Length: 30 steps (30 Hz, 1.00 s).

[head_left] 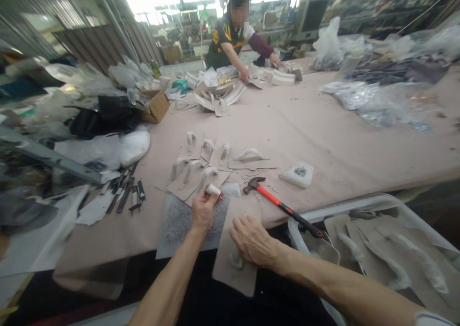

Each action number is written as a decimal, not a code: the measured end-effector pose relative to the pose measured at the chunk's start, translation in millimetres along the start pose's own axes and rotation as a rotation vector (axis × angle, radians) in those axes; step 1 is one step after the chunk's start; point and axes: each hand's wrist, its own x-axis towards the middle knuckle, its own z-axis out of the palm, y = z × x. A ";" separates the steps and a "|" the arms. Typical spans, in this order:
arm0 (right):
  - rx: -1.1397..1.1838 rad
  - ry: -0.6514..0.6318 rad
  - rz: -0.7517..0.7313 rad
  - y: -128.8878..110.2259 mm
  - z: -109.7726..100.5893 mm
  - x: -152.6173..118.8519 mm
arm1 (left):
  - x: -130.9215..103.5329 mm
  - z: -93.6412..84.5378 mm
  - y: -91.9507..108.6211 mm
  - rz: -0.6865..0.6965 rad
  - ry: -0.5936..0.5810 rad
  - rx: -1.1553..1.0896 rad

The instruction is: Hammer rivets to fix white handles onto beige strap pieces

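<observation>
My left hand (203, 212) is closed round a short white cylindrical piece (213, 190), whose exact kind I cannot make out. It is above a grey speckled square board (178, 225) at the table's front edge. My right hand (253, 240) has its fingers curled on a flat beige panel (230, 273) with a wrapped handle, which juts past the edge. Just beyond lie several similar beige panels with pale wrapped handles (192, 170). To the right rests a claw hammer (273, 199) with a red and black grip, small metal bits scattered near its head.
A white dish (298, 174) holds small metal bits. At right, a clear plastic bin (381, 204) contains more handled panels. Dark strap pieces (125, 192) and a cardboard box (156, 106) lie left. Across the table, a co-worker (233, 34) handles pale parts. Plastic bags (384, 106) cover the far right.
</observation>
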 end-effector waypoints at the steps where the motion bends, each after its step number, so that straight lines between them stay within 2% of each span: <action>1: -0.016 -0.001 0.116 2.1 -5.6 1.6 | 1.3 -1.7 12.1 0.043 0.067 -0.060; 3: 0.006 -0.034 0.341 8.1 -19.5 3.2 | 1.0 -7.0 40.1 0.186 0.123 -0.100; 5: 0.119 -0.077 0.518 13.0 -30.5 3.5 | -2.4 -12.0 63.9 0.330 0.126 -0.063; 7: 0.259 -0.084 0.634 13.8 -31.6 3.1 | -6.8 -13.0 73.3 0.366 0.081 0.025; 9: 0.348 -0.075 0.695 9.7 -22.6 2.7 | -9.7 -9.0 65.0 0.296 -0.002 0.105; 14: 0.452 -0.107 0.731 -12.0 5.4 1.0 | -7.4 9.4 7.3 0.111 -0.166 0.129; 17: 0.470 -0.123 0.745 -21.1 8.2 -1.8 | -5.1 15.9 -16.3 0.056 -0.222 0.118; 20: 0.501 -0.110 0.729 -20.1 6.7 -6.5 | -3.1 17.4 -26.5 0.008 -0.241 0.121; 22: 0.531 -0.049 0.694 -12.2 6.5 -11.0 | -1.6 17.1 -29.5 -0.001 -0.239 0.140; 24: 0.519 0.067 0.674 2.0 7.4 -16.6 | -0.3 16.9 -31.0 -0.003 -0.233 0.162; 27: 0.355 0.207 0.729 32.9 10.4 -26.7 | 0.5 17.4 -31.1 -0.005 -0.225 0.197; 30: 0.141 0.173 0.840 64.8 15.7 -37.6 | -0.4 18.1 -29.7 0.009 -0.232 0.267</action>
